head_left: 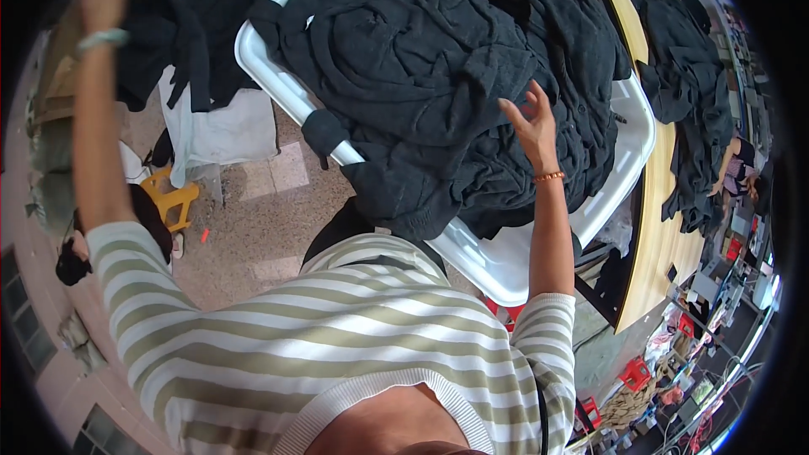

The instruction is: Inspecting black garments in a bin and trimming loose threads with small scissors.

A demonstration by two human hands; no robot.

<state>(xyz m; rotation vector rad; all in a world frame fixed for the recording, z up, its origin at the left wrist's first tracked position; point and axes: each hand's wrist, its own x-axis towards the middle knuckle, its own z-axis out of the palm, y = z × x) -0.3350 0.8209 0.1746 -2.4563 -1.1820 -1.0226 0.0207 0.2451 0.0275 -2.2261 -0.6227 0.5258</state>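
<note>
A big heap of black knitted garments (404, 42) fills a white plastic tub (497, 274) in front of me, and some of it hangs over the near rim. My right hand (537, 125) is over the right side of the heap with thumb and fingers apart, holding nothing; an orange bead bracelet circles its wrist. Far out at the upper left, my left hand (105, 4) is stretched away from the tub, a little blurred, its thumb and fingers apart. Dark garments (198, 34) lie beside and below it, partly over white sheeting (227, 135).
Along the right runs a light wooden table (661, 253) bearing more black garments (687, 93). A yellow plastic stool (174, 200) stands on the floor at left, near a person (76, 261). Another person (742, 168) is at the far right, past the table. Red crates (635, 373) sit lower right.
</note>
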